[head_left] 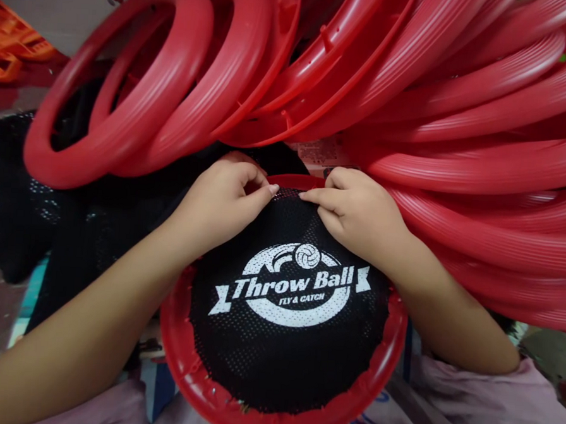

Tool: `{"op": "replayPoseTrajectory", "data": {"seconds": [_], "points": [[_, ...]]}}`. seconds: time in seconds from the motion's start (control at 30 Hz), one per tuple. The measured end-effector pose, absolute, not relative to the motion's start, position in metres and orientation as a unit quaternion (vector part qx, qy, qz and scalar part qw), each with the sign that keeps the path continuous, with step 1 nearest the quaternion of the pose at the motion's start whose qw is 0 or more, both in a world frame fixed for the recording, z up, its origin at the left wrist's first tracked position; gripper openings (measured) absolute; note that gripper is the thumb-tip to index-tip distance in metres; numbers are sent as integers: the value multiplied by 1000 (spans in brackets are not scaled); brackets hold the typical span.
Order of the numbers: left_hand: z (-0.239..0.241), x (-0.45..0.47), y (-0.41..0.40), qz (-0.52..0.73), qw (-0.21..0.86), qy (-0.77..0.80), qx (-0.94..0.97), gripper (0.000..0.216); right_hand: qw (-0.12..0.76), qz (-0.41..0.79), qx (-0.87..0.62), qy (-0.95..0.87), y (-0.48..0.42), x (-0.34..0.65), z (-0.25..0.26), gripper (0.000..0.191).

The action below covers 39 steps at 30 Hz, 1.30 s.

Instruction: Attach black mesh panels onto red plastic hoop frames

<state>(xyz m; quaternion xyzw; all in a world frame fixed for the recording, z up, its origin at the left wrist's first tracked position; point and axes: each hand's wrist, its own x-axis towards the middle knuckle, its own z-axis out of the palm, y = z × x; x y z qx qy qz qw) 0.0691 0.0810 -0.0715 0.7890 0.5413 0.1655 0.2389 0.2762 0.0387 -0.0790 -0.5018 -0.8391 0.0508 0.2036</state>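
Observation:
A red plastic ring (187, 365) rests over my lap, with a round black mesh net (275, 357) stretched across it. White "Throw Ball Fly & Catch" print marks the net's middle. At the far rim, my left hand (227, 196) pinches the net's edge between thumb and fingers. Just to its right, my right hand (359, 209) is closed over the same far edge, its index finger pressed on the mesh. The undersides of both hands' fingers are partly hidden. Around the near rim, the net's edge is hooked onto small pegs.
Many loose red rings (479, 178) are heaped behind and to the right, close to my right hand. More red rings (186, 74) lean at the upper left. Black mesh fabric (21, 223) lies at the left. Orange plastic pieces (17, 40) lie at the far left.

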Motion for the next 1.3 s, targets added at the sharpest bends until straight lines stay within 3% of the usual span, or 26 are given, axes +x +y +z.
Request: {"op": "replayPoseTrajectory", "data": {"seconds": [0.53, 0.9, 1.3], "points": [[-76, 73, 83, 140, 178, 554, 801, 26, 214, 51, -523, -823, 44, 279, -79, 34], [-79, 67, 73, 222, 192, 429, 854, 31, 215, 60, -514, -829, 46, 281, -81, 33], [-76, 71, 68, 98, 109, 383, 912, 40, 133, 39, -520, -843, 42, 282, -74, 31]]}}
